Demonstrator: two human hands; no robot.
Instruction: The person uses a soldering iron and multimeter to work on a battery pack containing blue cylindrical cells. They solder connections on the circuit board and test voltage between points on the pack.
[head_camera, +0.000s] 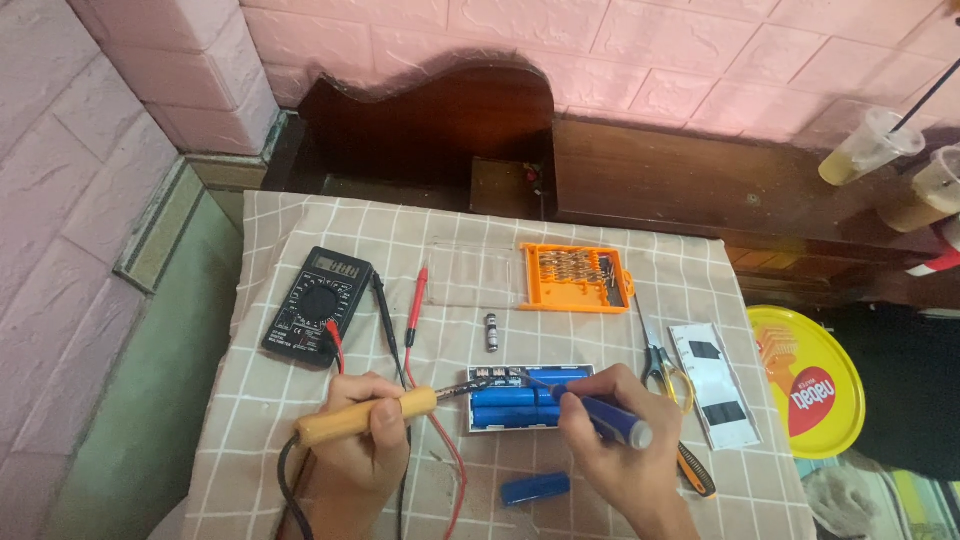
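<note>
My left hand (360, 440) grips a soldering iron (385, 410) by its wooden handle, the metal tip pointing right onto the circuit strip at the top of a white battery pack (520, 402) holding blue cylindrical cells. My right hand (610, 445) holds a blue-handled screwdriver (600, 415) like a pen, its tip touching the same strip near the iron's tip. A loose blue battery cell (535, 488) lies on the cloth just below the pack, between my wrists.
A black multimeter (318, 305) with red and black probes (415, 300) sits left. An orange screwdriver-bit case (575, 278), a small cylindrical part (491, 332), scissors (660, 365), a white cover panel (715, 385), a utility knife (695, 470), a yellow round tray (810, 380) and drink cups (870, 145) lie around the checked cloth (280, 420).
</note>
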